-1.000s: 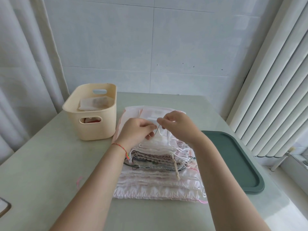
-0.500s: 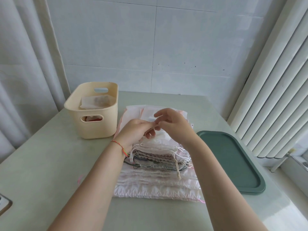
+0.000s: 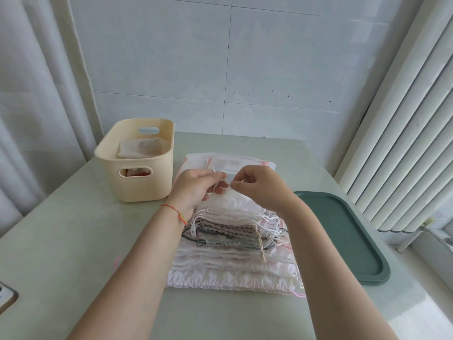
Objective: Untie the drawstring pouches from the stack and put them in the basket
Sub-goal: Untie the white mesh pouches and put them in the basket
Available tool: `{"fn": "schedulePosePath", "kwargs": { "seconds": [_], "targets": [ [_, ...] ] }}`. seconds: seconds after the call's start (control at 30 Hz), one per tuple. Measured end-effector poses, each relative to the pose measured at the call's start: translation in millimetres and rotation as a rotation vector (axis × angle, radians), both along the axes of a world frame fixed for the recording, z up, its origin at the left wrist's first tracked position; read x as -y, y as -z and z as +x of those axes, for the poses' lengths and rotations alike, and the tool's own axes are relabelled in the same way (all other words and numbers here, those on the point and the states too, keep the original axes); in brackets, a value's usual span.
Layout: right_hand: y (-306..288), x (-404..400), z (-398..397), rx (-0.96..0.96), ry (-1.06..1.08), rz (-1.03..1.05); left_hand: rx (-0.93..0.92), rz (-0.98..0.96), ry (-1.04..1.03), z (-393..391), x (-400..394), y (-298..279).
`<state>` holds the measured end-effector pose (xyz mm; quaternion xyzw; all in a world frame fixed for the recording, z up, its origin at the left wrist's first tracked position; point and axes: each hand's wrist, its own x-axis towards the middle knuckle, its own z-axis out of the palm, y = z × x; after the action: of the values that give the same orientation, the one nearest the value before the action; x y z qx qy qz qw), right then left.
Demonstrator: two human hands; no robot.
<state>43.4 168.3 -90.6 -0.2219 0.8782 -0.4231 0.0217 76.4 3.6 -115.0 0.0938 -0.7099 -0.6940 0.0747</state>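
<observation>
A stack of drawstring pouches (image 3: 228,261), white, pink and grey-brown, lies in the middle of the table. Over its far end, the top white pouch (image 3: 230,201) is lifted slightly. My left hand (image 3: 196,187) pinches its white drawstring (image 3: 215,171) on the left. My right hand (image 3: 259,186) pinches the string on the right, fingertips almost touching the left hand's. The cream basket (image 3: 144,182) stands left of the stack and holds a pale pouch (image 3: 139,148) and something red lower down.
A dark green tray (image 3: 343,236) lies right of the stack, near vertical blinds (image 3: 402,133). A curtain hangs on the left, a tiled wall behind. A small framed object (image 3: 6,296) sits at the table's left front edge.
Both hands have stayed over the far end of the stack, working the white string; the right fingers have moved from above the left hand to level with it.
</observation>
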Motion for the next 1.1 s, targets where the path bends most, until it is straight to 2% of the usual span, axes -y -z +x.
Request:
{"fn": "schedulePosePath", "kwargs": {
  "seconds": [0.17,0.27,0.4,0.57,0.67,0.73,0.87,1.1],
  "targets": [
    [2,2,1,-0.013,-0.002,0.065,-0.011,0.061,0.089,1,3,-2],
    [4,1,-1,-0.066,0.008,0.103,-0.035,-0.009,0.098,2,2,-3],
    [8,-1,-6,-0.173,0.006,0.016,-0.054,-0.095,0.123,2,2,-2],
    [18,7,-5,-0.074,-0.052,-0.058,-0.131,-0.213,0.092,0,-2,0],
    [19,10,-4,-0.028,0.013,-0.155,-0.191,-0.456,-0.083,-4,1,5],
    [17,10,-3,0.026,0.014,-0.218,-0.216,-0.535,-0.144,-5,0,7],
    [18,11,-4,0.099,0.041,-0.323,-0.297,-0.482,-0.155,-4,-9,8],
    [22,13,-4,0.204,-0.025,-0.337,-0.317,-0.466,-0.131,-8,-8,15]
  ]
}}
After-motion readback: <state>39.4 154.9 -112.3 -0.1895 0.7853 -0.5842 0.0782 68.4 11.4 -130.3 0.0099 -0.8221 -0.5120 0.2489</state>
